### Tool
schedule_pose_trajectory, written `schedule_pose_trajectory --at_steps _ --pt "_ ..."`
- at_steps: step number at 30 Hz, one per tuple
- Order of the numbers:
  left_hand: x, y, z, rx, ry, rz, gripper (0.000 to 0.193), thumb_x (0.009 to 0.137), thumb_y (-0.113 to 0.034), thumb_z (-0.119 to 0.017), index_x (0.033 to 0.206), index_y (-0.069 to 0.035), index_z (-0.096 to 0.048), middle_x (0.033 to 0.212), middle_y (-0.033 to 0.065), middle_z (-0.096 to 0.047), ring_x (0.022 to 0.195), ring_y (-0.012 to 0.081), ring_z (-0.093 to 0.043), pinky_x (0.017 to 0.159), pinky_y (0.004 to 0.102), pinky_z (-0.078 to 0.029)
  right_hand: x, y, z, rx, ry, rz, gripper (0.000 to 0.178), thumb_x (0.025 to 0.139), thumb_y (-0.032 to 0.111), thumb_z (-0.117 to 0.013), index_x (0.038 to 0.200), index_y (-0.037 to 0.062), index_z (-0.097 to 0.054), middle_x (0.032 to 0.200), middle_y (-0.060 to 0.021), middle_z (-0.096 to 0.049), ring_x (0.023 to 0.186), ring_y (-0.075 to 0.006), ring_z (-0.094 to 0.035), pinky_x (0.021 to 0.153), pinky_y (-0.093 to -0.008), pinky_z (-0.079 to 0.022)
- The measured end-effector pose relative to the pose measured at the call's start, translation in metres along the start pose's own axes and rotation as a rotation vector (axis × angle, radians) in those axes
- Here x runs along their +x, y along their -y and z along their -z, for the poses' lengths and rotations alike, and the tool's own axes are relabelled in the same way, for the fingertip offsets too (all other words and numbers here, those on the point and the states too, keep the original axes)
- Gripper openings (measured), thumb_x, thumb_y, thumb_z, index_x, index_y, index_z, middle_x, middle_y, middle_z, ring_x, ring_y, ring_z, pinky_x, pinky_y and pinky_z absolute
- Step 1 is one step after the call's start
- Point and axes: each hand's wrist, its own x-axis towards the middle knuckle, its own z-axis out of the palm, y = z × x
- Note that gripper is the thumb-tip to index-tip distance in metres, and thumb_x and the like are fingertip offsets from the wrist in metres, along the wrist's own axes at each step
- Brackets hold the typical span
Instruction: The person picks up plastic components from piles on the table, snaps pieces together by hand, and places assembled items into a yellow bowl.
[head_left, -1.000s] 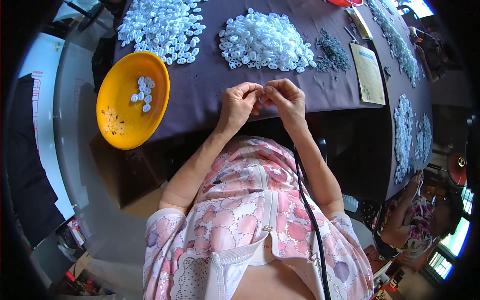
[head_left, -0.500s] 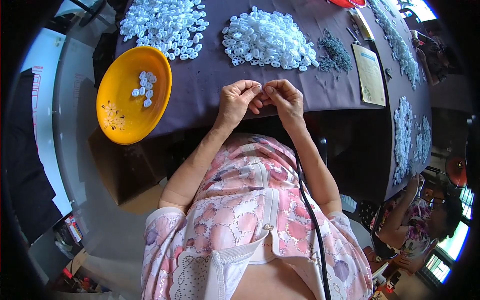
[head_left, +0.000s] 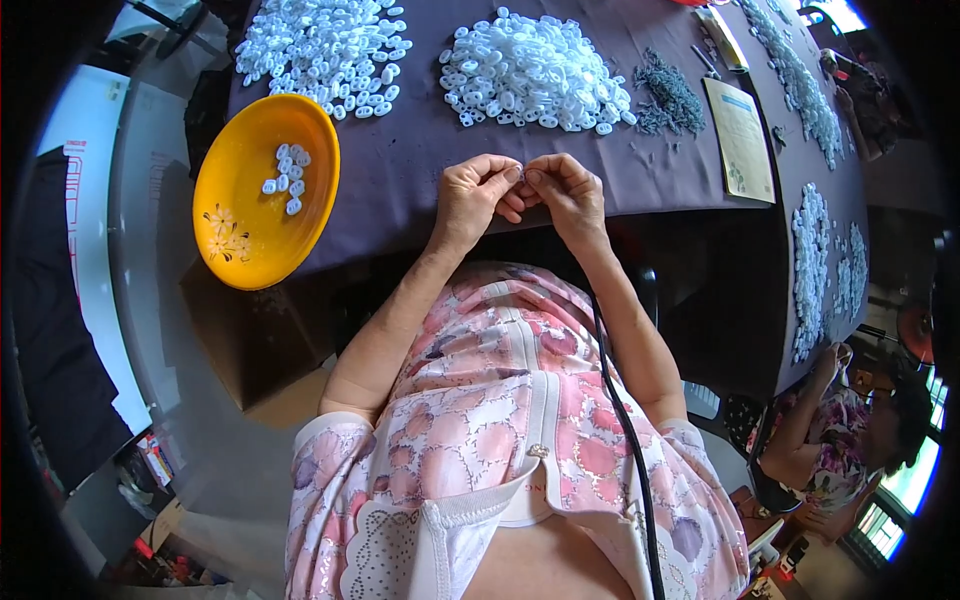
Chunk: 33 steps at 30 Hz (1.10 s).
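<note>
Just past the near edge of the cloth, my left hand [head_left: 468, 203] and my right hand [head_left: 572, 203] meet fingertip to fingertip. Both are closed in a pinch, thumbs against forefingers. A tiny pale bit shows between them, but the fingers cover most of it and I cannot make out what it is. Beyond my hands lies a heap of small white oval plastic pieces with two holes each [head_left: 535, 75]. To its right is a small pile of dark grey slivers [head_left: 668, 95]. On the left a yellow oval dish [head_left: 228, 175] holds several of the white pieces.
Another heap of white pieces [head_left: 322, 50] lies at the far left of the dark tablecloth [head_left: 400, 185]. A beige packet [head_left: 740, 140] rests toward the right. More white pieces [head_left: 809, 270] are spread along the right side, where another person [head_left: 815, 440] sits. A cardboard box [head_left: 255, 340] stands below the dish.
My hands keep the same pinch and have barely moved. The whole view has shifted very slightly. The other person's hand at the right has moved a little.
</note>
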Motion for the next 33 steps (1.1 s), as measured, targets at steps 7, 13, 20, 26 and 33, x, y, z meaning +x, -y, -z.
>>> schedule_pose_trajectory --at_steps 7,13,20,26,33 --pt "-0.0001 -0.0026 -0.0008 -0.011 0.004 0.003 0.012 0.086 -0.009 -0.057 0.089 0.001 -0.063 0.069 0.0058 -0.063 0.054 0.0095 -0.059 0.045 0.0208 -0.050 -0.0002 0.0012 -0.0043 -0.054 -0.020 0.020 0.004 0.085 0.004 -0.057 0.086 -0.0008 -0.058 0.071 -0.0021 -0.060 0.064 -0.0067 -0.057 0.058 -0.0202 -0.048" --pt "-0.0002 -0.0019 -0.0007 -0.001 0.012 -0.017 0.013 0.087 -0.009 -0.055 0.089 0.002 -0.063 0.069 0.0063 -0.063 0.054 0.0098 -0.059 0.045 0.0208 -0.049 0.0000 0.0038 -0.0058 -0.160 -0.020 0.027 0.006 0.085 0.004 -0.057 0.084 -0.0016 -0.057 0.068 -0.0024 -0.059 0.060 -0.0062 -0.055 0.053 -0.0205 -0.047" --pt "-0.0011 -0.0005 -0.0019 0.018 0.032 -0.001 0.015 0.088 -0.009 -0.052 0.091 0.002 -0.062 0.070 0.0068 -0.063 0.055 0.0105 -0.060 0.047 0.0216 -0.051 -0.0009 0.0059 -0.0052 -0.183 -0.014 0.005 0.006 0.085 0.004 -0.057 0.083 -0.0013 -0.058 0.067 -0.0028 -0.059 0.058 -0.0057 -0.053 0.052 -0.0205 -0.046" --pt "-0.0002 0.0024 0.0001 0.017 0.019 0.003 0.015 0.089 -0.008 -0.051 0.093 0.002 -0.061 0.072 0.0068 -0.063 0.056 0.0109 -0.061 0.050 0.0219 -0.052 -0.0020 0.0042 -0.0042 -0.332 -0.028 0.122 0.005 0.084 0.003 -0.056 0.083 -0.0012 -0.057 0.067 -0.0054 -0.059 0.058 -0.0085 -0.054 0.052 -0.0230 -0.045" --pt "-0.0004 0.0025 -0.0043 0.071 -0.024 -0.034 0.012 0.087 -0.006 -0.053 0.090 0.002 -0.063 0.070 0.0053 -0.063 0.055 0.0094 -0.059 0.048 0.0213 -0.051 0.0015 0.0005 -0.0021 -0.471 -0.014 0.267 0.008 0.084 0.006 -0.056 0.081 -0.0006 -0.054 0.066 -0.0076 -0.059 0.059 -0.0113 -0.056 0.053 -0.0254 -0.045"
